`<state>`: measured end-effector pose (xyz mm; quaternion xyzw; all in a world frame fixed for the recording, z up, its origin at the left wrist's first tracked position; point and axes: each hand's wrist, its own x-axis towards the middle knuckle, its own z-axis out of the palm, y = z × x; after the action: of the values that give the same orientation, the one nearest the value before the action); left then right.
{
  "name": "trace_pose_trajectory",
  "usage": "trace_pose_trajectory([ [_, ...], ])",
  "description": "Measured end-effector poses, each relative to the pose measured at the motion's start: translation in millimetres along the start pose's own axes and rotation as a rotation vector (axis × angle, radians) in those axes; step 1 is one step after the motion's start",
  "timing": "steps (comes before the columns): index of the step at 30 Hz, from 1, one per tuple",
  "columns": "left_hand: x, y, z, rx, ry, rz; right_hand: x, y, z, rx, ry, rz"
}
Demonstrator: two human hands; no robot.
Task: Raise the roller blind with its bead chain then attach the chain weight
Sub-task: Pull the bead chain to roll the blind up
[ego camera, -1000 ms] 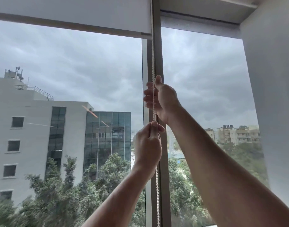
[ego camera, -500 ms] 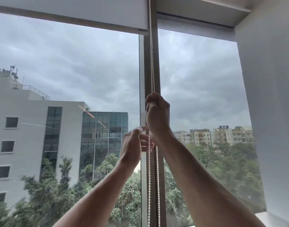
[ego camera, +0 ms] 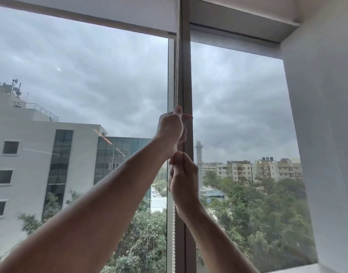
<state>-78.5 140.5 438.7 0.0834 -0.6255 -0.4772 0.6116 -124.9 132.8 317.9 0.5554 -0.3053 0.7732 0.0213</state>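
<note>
Fingers of our right hand (ego camera: 184, 180) curl round the bead chain (ego camera: 176, 75), and our left hand (ego camera: 170, 133) closes on it just above, stacked for what looks like hand-over-hand hauling. Behind them the chain runs along the window mullion (ego camera: 186, 75), nothing blocking it. Higher up, the roller blind (ego camera: 90, 14) sits nearly raised. We see no chain weight.

Both forearms look bare, sleeveless as far as shown; hands (ego camera: 170, 131) ungloved.
</note>
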Motion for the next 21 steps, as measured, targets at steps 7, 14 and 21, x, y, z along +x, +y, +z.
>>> trace_pose_trajectory([
  [7,-14.2,5.1,10.2,-0.006,0.07,0.099,14.2,-10.0,-24.5,0.21,-0.194,0.153],
  [14,-43.6,-14.4,11.8,0.02,0.026,0.079,70.2,-38.6,-32.7,0.223,-0.192,0.317],
  [21,-59.0,-57.8,-10.9,0.096,0.032,0.183,103.7,-71.3,-3.6,0.255,-0.209,0.44],
])
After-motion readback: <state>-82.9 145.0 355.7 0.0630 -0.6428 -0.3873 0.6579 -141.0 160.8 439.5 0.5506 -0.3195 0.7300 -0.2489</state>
